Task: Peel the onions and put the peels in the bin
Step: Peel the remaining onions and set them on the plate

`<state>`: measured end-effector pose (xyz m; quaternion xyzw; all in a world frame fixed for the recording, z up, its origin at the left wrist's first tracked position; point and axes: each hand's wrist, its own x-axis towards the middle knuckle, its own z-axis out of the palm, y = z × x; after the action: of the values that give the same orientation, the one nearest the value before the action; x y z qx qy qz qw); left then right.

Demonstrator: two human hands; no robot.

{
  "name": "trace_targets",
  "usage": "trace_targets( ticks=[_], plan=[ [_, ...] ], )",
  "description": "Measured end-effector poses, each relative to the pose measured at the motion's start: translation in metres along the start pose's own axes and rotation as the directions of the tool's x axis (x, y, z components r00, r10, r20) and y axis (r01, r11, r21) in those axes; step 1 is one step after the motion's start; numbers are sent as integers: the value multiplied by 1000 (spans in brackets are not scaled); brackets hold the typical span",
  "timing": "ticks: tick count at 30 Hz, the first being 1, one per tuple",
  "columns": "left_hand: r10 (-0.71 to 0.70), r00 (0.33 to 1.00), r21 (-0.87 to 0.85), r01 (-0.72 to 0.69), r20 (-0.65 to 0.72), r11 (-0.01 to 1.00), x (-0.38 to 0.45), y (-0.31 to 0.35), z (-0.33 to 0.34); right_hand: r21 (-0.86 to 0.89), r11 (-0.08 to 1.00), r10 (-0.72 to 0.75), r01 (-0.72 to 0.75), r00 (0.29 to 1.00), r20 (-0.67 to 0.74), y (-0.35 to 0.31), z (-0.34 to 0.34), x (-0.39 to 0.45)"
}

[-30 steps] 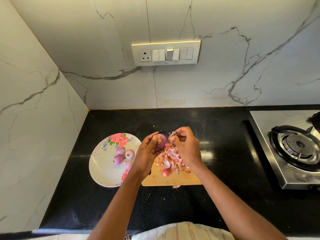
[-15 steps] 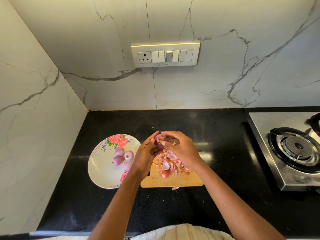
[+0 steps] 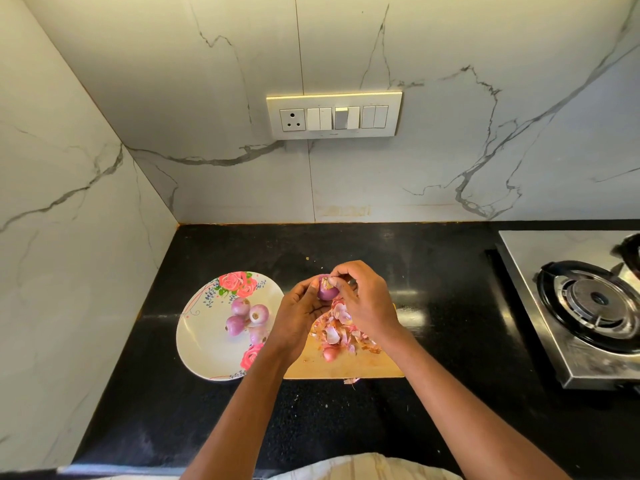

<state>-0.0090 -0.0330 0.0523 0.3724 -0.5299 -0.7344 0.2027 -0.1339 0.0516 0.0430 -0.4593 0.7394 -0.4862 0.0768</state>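
Observation:
A small purple onion (image 3: 326,289) is held above the wooden cutting board (image 3: 346,368). My left hand (image 3: 300,315) grips it from the left and below. My right hand (image 3: 363,299) pinches its top with thumb and fingertips. A heap of pink and white peels (image 3: 337,329) lies on the board under my right hand, with one small unpeeled onion (image 3: 330,354) at its front. Several peeled onions (image 3: 248,315) lie on a white plate with red flowers (image 3: 202,341) left of the board. No bin is in view.
The black countertop (image 3: 433,306) runs to a marble wall at the back and left. A steel gas stove (image 3: 585,306) stands at the right. A switch panel (image 3: 334,115) sits on the back wall. One loose peel (image 3: 351,380) lies at the board's front edge.
My right hand, which held a peel away to the right of the onion, has come back onto the onion's top. My left hand still holds the onion.

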Motion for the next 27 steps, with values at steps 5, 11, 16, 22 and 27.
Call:
trace_targets(
  ticks=[5, 11, 16, 22, 27],
  plan=[
    [-24, 999, -66, 22, -26, 998, 2, 4, 5, 37, 997, 62, -61, 998, -15, 1, -1, 2],
    [42, 999, -56, -43, -20, 997, 2, 13, 1, 158, 974, 154, -162, 986, 62, -3, -4, 4],
    [67, 998, -38, -68, -14, 997, 2, 13, 0, 114, 985, 129, -130, 991, 20, -1, -8, 4],
    [35, 999, -28, -36, -18, 999, 2, 8, -2, 69, 989, 130, -130, 991, 3, 0, -5, 0],
    [14, 1000, -48, -15, -25, 999, -1, 3, -1, 79, 985, 153, -154, 988, 13, 0, -3, -2]
  ],
)
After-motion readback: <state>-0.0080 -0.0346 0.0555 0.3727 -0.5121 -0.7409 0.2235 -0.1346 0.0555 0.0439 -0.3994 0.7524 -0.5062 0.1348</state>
